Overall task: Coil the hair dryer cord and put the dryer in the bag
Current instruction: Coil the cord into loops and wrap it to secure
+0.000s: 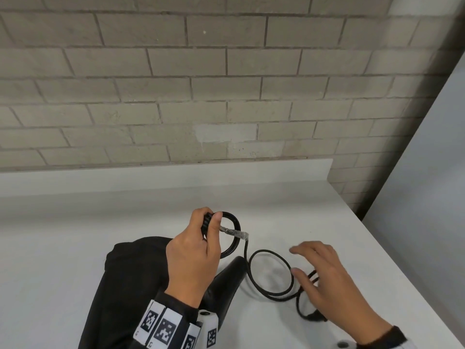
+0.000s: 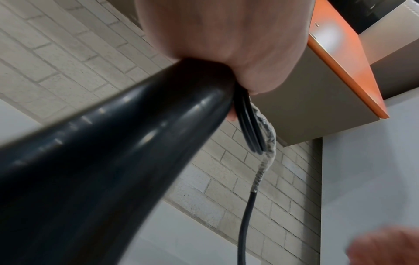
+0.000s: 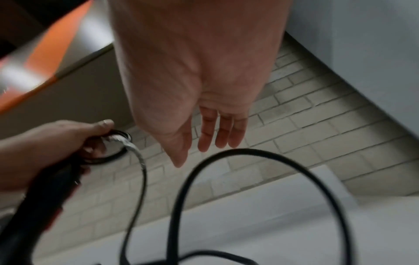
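White countertop (image 1: 75, 222) under a grey brick wall (image 1: 176, 84), and one black bag (image 1: 130, 285) lies flat on it. Left hand (image 1: 193, 258) grips the one dryer (image 1: 226, 280) by its handle, several cord (image 1: 271, 293) loops pinched against it. Right hand (image 1: 327, 278) hovers flat, fingers spread, holding nothing, over two loose loops on the counter.

A pale brick wall (image 1: 176, 84) rises beyond the white surface (image 1: 75, 210); an orange-edged cabinet (image 2: 335, 59) hangs overhead.

White counter (image 1: 75, 222) against grey brick wall (image 1: 176, 84)
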The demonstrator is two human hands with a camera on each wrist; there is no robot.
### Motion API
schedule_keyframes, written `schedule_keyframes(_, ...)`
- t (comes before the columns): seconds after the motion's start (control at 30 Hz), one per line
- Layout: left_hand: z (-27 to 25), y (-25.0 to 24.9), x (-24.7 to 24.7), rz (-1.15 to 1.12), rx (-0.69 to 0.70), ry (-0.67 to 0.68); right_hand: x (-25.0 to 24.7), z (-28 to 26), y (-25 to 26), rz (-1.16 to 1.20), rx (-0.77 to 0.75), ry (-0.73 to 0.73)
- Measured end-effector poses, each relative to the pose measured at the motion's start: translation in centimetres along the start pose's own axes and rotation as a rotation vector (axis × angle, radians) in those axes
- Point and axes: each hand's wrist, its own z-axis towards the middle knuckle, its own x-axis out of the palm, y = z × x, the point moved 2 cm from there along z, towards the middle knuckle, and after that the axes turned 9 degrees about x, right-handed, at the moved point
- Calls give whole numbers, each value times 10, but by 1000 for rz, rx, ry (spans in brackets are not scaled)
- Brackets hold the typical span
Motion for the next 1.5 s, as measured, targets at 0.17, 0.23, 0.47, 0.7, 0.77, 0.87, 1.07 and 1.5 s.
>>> schedule_keyframes(0.17, -1, 1, -2, 0, 5, 0, 14, 31, 59, 189, -49, 107)
schedule_keyframes(0.23, 0, 2, -2, 4, 4, 4, 23, 41, 69, 221, -55, 188)
schedule_keyframes(0.47, 4, 9, -5, 3, -31, -25, 1, 58, 87, 572, -94, 78)
schedule_keyframes(0.7, 0, 2, -5, -90, 46, -13, -32, 77, 116, 612, -181, -38)
schedule_keyframes(0.77, -2, -2, -3, -118, 71, -6, -38, 83, 122, 596, -189, -47)
schedule_keyframes(0.87, -4, -7, -1, -136, 95, -13, -42, 90, 130, 569, -202, -41)
schedule_keyframes(1.07, -3, -11, -1, -97, 188, -38, -39, 102, 136, 510, -160, -22)
schedule_keyframes(1.5, -10, -10, 0, -219, 224, -67, -11, 87, 108, 896, 102, 329)
